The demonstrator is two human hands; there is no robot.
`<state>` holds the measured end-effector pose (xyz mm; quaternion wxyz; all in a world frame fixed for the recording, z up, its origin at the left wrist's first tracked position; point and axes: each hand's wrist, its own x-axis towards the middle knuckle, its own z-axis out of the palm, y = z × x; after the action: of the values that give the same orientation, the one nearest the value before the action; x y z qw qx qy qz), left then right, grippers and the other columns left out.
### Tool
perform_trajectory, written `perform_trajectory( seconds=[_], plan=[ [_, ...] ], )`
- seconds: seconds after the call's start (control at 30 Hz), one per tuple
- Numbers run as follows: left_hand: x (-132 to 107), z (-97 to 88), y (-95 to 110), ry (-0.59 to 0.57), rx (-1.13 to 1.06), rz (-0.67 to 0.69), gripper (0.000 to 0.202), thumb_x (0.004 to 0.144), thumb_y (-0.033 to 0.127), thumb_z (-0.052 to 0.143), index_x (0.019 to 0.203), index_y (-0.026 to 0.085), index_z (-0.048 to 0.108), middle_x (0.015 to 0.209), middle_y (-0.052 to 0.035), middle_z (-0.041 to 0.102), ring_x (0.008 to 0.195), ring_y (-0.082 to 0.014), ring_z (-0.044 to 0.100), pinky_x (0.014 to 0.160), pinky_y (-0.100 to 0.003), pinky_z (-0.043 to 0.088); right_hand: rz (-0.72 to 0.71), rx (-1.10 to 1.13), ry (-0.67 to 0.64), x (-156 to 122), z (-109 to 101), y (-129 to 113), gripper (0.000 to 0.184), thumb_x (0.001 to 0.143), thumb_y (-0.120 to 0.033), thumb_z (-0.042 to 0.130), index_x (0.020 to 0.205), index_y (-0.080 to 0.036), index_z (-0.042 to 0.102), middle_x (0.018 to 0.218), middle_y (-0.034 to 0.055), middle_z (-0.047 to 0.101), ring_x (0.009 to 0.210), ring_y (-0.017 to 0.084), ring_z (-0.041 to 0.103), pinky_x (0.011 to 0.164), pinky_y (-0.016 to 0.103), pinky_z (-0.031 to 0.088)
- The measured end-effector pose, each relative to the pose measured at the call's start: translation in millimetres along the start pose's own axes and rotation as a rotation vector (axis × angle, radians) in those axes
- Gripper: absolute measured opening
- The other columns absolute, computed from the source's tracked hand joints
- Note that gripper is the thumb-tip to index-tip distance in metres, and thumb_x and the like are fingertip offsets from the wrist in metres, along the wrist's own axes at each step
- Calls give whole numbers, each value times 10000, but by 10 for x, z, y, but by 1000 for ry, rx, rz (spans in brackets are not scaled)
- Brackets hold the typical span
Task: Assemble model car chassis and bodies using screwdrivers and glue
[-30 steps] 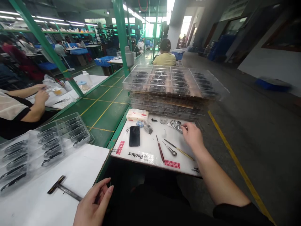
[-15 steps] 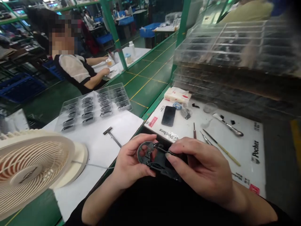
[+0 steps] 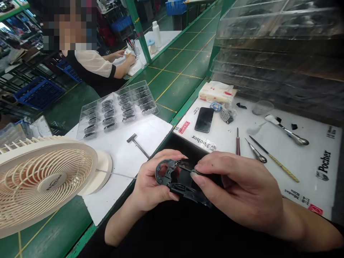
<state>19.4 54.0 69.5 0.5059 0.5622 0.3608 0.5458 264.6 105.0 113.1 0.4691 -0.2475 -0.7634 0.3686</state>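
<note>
A black plastic chassis part with round openings sits between both hands over my lap. My left hand wraps its fingers round the part's left end. My right hand pinches a thin dark tool against the part's top and covers its right end. Just beyond the hands lies a white work mat printed with "Pocher".
On the mat lie a phone, a red-handled tool, tweezers, a yellow-handled tool, a tissue pack. Stacked clear trays stand behind. Left: a parts tray, a small hammer, a beige fan, a seated co-worker.
The view has tilted down and nearer to the hands. Both hands still hold the black part, now turned slightly; one second ago my right hand was out at the mat.
</note>
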Motion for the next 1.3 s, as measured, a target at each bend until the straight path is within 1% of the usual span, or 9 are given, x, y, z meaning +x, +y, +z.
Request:
perform_trajectory(
  seconds=[0.13, 0.27, 0.43, 0.57, 0.73, 1.07, 1.13, 1.2, 1.3],
  plan=[
    [-21, -29, -3, -2, 15, 11, 662, 869, 594, 1038, 1452, 330, 869, 1395, -124, 818, 1311, -335, 763, 1176, -462, 631, 7, -17, -21, 12, 17, 15, 189, 1054, -125, 777, 1145, -287, 742, 899, -1, 847, 726, 165, 795, 644, 288, 654],
    [-26, -32, -6, 22, 8, 6, 683, 833, 617, 1055, 1415, 301, 886, 1359, -136, 833, 1265, -353, 784, 1132, -478, 658, 2, -30, -42, 28, 12, 20, 184, 1059, -133, 768, 1145, -292, 738, 908, 2, 860, 725, 170, 801, 639, 296, 659],
    [-23, 13, -11, 20, -64, 23, 654, 873, 534, 1052, 1458, 311, 865, 1394, -125, 845, 1277, -341, 802, 1122, -456, 667, 6, -42, -53, 31, 7, 13, 180, 1058, -131, 774, 1151, -280, 736, 903, 8, 849, 731, 169, 801, 644, 294, 661],
    [-20, 49, -57, 39, -106, 40, 694, 838, 588, 1064, 1433, 288, 870, 1402, -132, 831, 1254, -340, 810, 1103, -450, 679, 6, -37, -50, 27, 4, 4, 166, 1057, -127, 771, 1140, -267, 738, 903, 14, 850, 737, 173, 801, 636, 303, 652],
    [12, 46, -87, 4, -125, 58, 699, 852, 626, 1042, 1446, 305, 863, 1394, -114, 824, 1242, -320, 804, 1097, -419, 666, -15, -8, -44, 55, 6, 1, 164, 1046, -95, 768, 1129, -234, 738, 900, 24, 846, 760, 162, 810, 666, 282, 660],
    [39, 29, -80, -8, -67, 91, 725, 843, 612, 1055, 1480, 340, 839, 1410, -124, 790, 1240, -333, 778, 1115, -492, 666, -9, 17, -58, 37, -16, 24, 178, 1047, -84, 769, 1143, -232, 742, 899, 20, 834, 789, 144, 817, 721, 253, 684],
    [31, 33, -79, -1, -68, 91, 716, 843, 602, 1058, 1475, 344, 840, 1407, -122, 781, 1238, -328, 772, 1089, -470, 671, -11, 24, -63, 41, -14, 25, 182, 1046, -79, 769, 1144, -231, 745, 899, 23, 833, 793, 140, 817, 733, 246, 690],
    [8, 35, -68, 25, -82, 78, 719, 820, 570, 1083, 1458, 333, 849, 1387, -110, 770, 1230, -308, 759, 1054, -405, 668, -10, 17, -63, 45, -3, 28, 182, 1045, -80, 772, 1139, -233, 745, 896, 23, 832, 795, 138, 816, 738, 243, 690],
    [-57, 46, -30, 78, -156, -1, 697, 824, 529, 1088, 1435, 285, 859, 1296, -92, 749, 1068, -228, 751, 912, -294, 656, -12, -21, -31, 38, 16, 37, 169, 1044, -100, 785, 1134, -237, 745, 904, 26, 838, 801, 138, 819, 750, 242, 689]
  ],
)
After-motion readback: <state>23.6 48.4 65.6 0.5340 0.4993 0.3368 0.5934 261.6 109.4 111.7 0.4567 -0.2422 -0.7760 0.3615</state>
